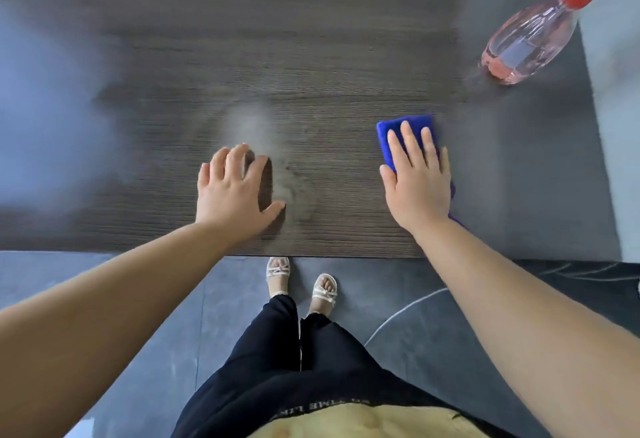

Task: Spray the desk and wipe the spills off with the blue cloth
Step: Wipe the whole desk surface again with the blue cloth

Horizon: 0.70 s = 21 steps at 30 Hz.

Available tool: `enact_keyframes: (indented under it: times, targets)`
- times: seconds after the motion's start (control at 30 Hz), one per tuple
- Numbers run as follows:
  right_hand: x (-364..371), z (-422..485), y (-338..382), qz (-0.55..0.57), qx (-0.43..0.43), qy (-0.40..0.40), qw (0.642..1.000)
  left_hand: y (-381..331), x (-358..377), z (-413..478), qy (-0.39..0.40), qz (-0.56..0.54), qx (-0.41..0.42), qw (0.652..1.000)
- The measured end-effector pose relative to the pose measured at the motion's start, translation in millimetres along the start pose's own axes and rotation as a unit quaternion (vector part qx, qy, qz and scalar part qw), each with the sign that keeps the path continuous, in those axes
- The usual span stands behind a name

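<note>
Now the right grip (415,178) presses flat-fingered on the blue cloth (403,125); it should sweep left through the hazy spill (251,121) beside the empty, splayed left grip (232,192)

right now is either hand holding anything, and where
Nothing is gripped: the right hand presses flat on the blue cloth; the left hand is empty over the dark wood desk.

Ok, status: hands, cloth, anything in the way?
Right hand flat on the cloth, pressing it to the desk. Left hand open beside the grey smear. Bottle stands far right, apart from both hands.
</note>
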State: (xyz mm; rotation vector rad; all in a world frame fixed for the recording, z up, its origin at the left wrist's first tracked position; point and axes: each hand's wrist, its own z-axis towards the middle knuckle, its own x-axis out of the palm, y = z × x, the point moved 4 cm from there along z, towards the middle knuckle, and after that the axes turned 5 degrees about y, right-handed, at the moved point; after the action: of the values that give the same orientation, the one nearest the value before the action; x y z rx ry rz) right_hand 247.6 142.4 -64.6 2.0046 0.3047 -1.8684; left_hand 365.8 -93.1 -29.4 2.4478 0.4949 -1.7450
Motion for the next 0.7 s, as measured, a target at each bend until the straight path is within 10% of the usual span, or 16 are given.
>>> enact_keyframes:
  times: [0.27, 0.47, 0.7]
  targets:
    - [10.6, -21.8, 69.4, -0.039, -0.41, 0.053, 0.91, 51.0, -0.5, -10.1, 0.075, -0.002, -0.042, 0.996]
    - [9.7, 1.9, 87.5, 0.023, 0.028, -0.012, 0.999, 52.5, -7.0, -7.0, 0.108, 0.053, -0.008, 0.993]
    - [18.7, -45.7, 116.2, -0.031, -0.379, 0.078, 0.922, 70.4, -15.1, -3.1, 0.111, -0.005, 0.033, 0.993]
